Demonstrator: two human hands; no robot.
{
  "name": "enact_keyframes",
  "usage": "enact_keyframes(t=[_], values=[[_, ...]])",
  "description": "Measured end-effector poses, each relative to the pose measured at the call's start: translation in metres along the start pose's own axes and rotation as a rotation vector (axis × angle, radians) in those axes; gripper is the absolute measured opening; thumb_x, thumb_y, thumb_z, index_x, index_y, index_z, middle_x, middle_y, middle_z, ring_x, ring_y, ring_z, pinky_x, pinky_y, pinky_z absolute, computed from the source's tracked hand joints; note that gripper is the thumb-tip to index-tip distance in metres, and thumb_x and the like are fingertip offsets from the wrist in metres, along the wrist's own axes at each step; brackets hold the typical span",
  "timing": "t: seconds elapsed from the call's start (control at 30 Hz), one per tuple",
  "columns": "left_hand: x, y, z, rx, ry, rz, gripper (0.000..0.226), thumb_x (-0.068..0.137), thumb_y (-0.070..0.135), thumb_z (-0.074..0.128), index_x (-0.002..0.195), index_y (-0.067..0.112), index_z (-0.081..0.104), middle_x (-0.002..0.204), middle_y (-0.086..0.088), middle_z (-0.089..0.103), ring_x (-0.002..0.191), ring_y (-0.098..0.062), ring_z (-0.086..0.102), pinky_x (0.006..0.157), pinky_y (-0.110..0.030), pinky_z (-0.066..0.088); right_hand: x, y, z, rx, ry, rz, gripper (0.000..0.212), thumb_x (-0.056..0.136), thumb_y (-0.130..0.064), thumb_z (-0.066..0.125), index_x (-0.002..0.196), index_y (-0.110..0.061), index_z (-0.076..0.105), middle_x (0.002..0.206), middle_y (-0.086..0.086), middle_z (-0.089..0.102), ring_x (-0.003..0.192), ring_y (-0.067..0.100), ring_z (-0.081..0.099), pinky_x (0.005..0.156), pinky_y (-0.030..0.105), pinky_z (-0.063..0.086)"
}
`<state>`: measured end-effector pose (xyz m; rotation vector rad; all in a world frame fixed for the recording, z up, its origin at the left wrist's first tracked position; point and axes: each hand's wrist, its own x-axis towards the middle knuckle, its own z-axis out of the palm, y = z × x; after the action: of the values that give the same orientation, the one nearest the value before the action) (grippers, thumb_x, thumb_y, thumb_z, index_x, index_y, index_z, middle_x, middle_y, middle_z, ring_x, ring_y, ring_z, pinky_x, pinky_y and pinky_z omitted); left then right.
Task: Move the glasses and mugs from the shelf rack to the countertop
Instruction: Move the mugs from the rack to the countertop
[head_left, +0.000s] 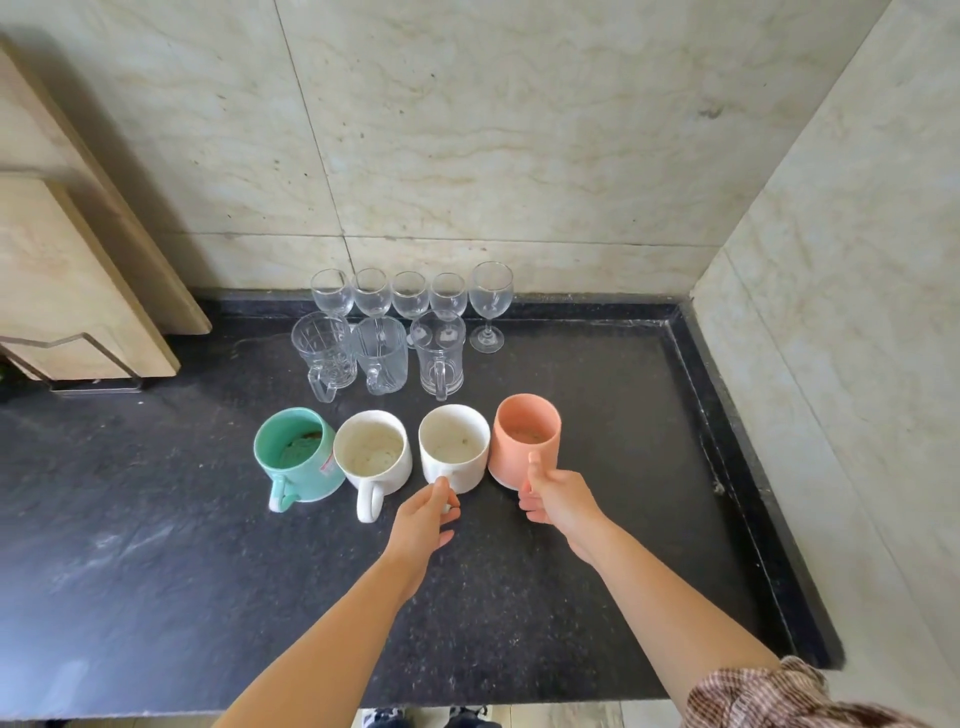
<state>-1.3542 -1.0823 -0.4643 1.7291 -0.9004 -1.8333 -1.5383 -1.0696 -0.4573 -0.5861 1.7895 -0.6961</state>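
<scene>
On the dark speckled stone countertop (156, 571) the vessels stand in three rows. At the back, just before the wall, five clear stemmed wine glasses (410, 293) stand side by side. Before them stand three clear glass mugs with handles (378, 356). Nearest to the person stand four ceramic mugs: from left to right the green mug (298, 457), a white mug (373, 451), a second white mug (454, 449) and the salmon-pink mug (525, 441). The left hand (423, 519) is at the handle of the second white mug, the right hand (556, 499) at the salmon-pink mug. Far left, wooden boards in a wire stand (78, 291) lean by the wall.
</scene>
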Motion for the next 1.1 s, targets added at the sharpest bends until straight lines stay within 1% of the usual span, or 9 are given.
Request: enact_keyframes(t=[0.2,0.33,0.43,0.5,0.63,0.8,0.97,1.03,1.1], values=[[-0.002,-0.003,-0.006,-0.026,0.007,-0.026,0.027,0.096,0.042,0.042,0.095,0.022,0.060,0.117,-0.002,0.058,0.113,-0.020,0.055,0.099,-0.039,0.044,-0.006,0.005,0.011,-0.182,-0.093,0.007,0.046,0.099,-0.050,0.027,0.091,-0.017,0.059,0.112,0.007,0.063,0.104,0.022,0.060,0.086,0.033,0.051],[-0.008,-0.011,-0.006,-0.060,0.042,-0.026,0.020,0.096,0.041,0.043,0.088,0.031,0.059,0.115,0.002,0.058,0.112,-0.019,0.055,0.096,-0.037,0.045,-0.007,0.010,0.017,-0.248,-0.107,0.014,0.049,0.100,-0.049,0.022,0.099,-0.016,0.058,0.117,0.006,0.060,0.105,0.021,0.058,0.088,0.034,0.050],[-0.011,-0.013,-0.003,-0.104,0.064,-0.028,0.015,0.095,0.040,0.046,0.084,0.035,0.056,0.115,0.003,0.057,0.111,-0.018,0.054,0.101,-0.040,0.044,-0.007,0.014,0.019,-0.275,-0.123,0.008,0.049,0.100,-0.049,0.021,0.097,-0.017,0.057,0.118,0.006,0.058,0.106,0.020,0.056,0.090,0.035,0.049],[-0.011,-0.013,-0.002,-0.122,0.077,-0.032,0.013,0.094,0.040,0.047,0.083,0.036,0.055,0.114,0.005,0.057,0.110,-0.018,0.054,0.103,-0.041,0.043,-0.005,0.013,0.019,-0.322,-0.130,0.003,0.047,0.100,-0.048,0.020,0.093,-0.020,0.057,0.119,0.005,0.058,0.108,0.020,0.055,0.095,0.037,0.048],[-0.011,-0.015,0.001,-0.103,0.082,-0.048,0.014,0.093,0.042,0.047,0.084,0.036,0.056,0.112,0.007,0.057,0.108,-0.016,0.055,0.102,-0.041,0.044,-0.001,0.013,0.015,-0.404,-0.136,0.008,0.047,0.100,-0.050,0.017,0.086,-0.027,0.056,0.124,0.003,0.055,0.113,0.019,0.052,0.108,0.044,0.039],[-0.010,-0.015,-0.003,-0.023,0.027,-0.059,0.019,0.092,0.045,0.046,0.091,0.034,0.062,0.114,0.009,0.055,0.106,-0.014,0.055,0.100,-0.040,0.045,-0.001,0.013,0.012,-0.436,-0.148,0.028,0.046,0.100,-0.050,0.017,0.089,-0.028,0.055,0.133,0.005,0.052,0.120,0.021,0.048,0.111,0.044,0.036],[-0.010,-0.010,-0.010,0.099,-0.017,-0.064,0.021,0.092,0.048,0.044,0.088,0.038,0.062,0.119,0.007,0.055,0.107,-0.015,0.054,0.099,-0.039,0.044,-0.005,0.010,0.016,-0.453,-0.121,0.044,0.045,0.100,-0.048,0.017,0.102,-0.022,0.054,0.136,0.006,0.050,0.124,0.022,0.048,0.111,0.045,0.036],[-0.009,-0.008,-0.013,0.157,-0.024,-0.066,0.023,0.092,0.049,0.043,0.089,0.037,0.063,0.127,0.003,0.056,0.113,-0.018,0.054,0.103,-0.040,0.043,-0.006,0.009,0.016,-0.416,-0.109,0.051,0.044,0.101,-0.047,0.018,0.103,-0.020,0.054,0.135,0.007,0.051,0.123,0.023,0.049,0.109,0.045,0.038],[-0.008,-0.006,-0.015,0.214,-0.019,-0.069,0.025,0.093,0.049,0.043,0.096,0.035,0.064,0.133,0.001,0.056,0.120,-0.022,0.053,0.107,-0.043,0.041,-0.008,0.008,0.016,-0.356,-0.102,0.080,0.042,0.102,-0.045,0.021,0.105,-0.018,0.053,0.135,0.008,0.052,0.123,0.025,0.048,0.106,0.044,0.041]])
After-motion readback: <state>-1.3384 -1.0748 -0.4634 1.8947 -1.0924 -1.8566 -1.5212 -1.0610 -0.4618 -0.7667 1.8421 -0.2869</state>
